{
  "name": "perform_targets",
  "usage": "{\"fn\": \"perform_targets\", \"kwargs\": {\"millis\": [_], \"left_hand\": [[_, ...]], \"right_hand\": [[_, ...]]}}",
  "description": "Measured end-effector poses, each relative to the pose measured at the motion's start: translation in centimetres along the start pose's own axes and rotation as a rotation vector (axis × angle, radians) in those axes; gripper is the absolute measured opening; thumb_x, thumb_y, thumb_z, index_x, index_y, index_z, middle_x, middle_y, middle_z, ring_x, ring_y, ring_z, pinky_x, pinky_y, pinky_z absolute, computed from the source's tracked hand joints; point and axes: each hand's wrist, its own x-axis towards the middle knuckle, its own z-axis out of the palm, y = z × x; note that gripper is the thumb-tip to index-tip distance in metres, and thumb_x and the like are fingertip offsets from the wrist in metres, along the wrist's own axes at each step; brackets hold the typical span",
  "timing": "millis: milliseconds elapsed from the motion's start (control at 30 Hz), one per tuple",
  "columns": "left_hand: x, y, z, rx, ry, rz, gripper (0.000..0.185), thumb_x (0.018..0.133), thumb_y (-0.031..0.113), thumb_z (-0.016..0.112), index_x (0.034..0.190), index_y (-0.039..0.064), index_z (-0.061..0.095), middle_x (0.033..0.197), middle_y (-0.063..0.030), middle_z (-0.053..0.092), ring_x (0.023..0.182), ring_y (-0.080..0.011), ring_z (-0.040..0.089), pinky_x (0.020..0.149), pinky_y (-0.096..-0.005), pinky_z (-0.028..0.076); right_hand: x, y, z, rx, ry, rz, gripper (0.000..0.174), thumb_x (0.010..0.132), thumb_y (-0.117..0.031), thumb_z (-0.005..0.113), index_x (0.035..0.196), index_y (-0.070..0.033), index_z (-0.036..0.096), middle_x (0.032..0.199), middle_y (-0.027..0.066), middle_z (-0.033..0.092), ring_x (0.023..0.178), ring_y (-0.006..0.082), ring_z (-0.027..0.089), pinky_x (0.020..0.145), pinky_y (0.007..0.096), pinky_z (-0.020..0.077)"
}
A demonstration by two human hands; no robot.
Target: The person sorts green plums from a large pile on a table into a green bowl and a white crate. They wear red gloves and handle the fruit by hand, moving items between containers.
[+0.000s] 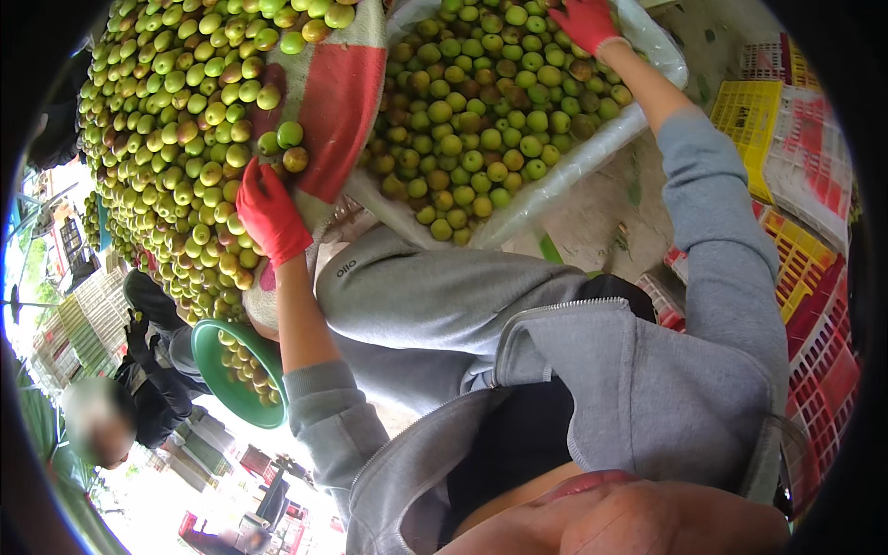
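Observation:
My left hand (275, 216), in a red glove, rests at the edge of a large heap of green and reddish plums (173, 146). Its fingers are a little apart, with no fruit visible in them. The heap lies on a red, white and grey cloth (343, 104), and a few loose plums (286, 144) sit just beyond my fingertips. My right hand (585, 25), also red-gloved, reaches over a container lined with clear plastic (590, 149) and filled with similar plums (479, 118). The top of the picture cuts off part of its fingers, so its grip is hidden.
A green tub (208, 378) with some plums stands below the heap. Yellow crates (746, 132) and red-and-white crates (818, 388) line the right side. At the left, another person (156, 388) in dark clothes and gloves works near stacked crates (94, 312).

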Motion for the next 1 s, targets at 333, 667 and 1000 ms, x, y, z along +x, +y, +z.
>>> {"fn": "perform_targets", "kwargs": {"millis": [333,667,1000], "left_hand": [[0.0,1.1,-0.3,-0.007,-0.028,-0.045,0.028,0.090,0.023,0.058,0.109,0.004,0.065,0.100,-0.0159,0.067,0.094,-0.0332,0.060,0.085,-0.0419,0.046],[-0.7,0.2,-0.4,0.015,-0.042,-0.092,0.028,0.090,0.025,0.057,0.107,0.005,0.066,0.100,-0.0151,0.068,0.095,-0.0332,0.061,0.086,-0.0419,0.046],[-0.3,0.3,-0.3,0.046,-0.026,-0.038,0.027,0.091,0.024,0.055,0.105,0.003,0.066,0.097,-0.0168,0.068,0.092,-0.0348,0.061,0.083,-0.0428,0.047]], "right_hand": [[5.2,-8.5,4.4,-0.085,0.039,-0.313,0.065,0.090,-0.044,0.050,0.139,-0.003,0.037,0.141,0.0260,0.038,0.130,0.0411,0.036,0.108,0.0491,0.0295],[-8.7,-17.8,-3.5,0.044,-0.079,-0.589,0.058,0.084,-0.033,0.061,0.137,-0.018,0.045,0.143,0.0157,0.039,0.130,0.0461,0.033,0.109,0.0560,0.0250],[-11.9,-31.2,0.9,0.273,-0.063,-0.623,0.054,0.076,-0.031,0.061,0.128,-0.019,0.055,0.132,0.0132,0.049,0.127,0.0376,0.039,0.111,0.0568,0.0236]]}}
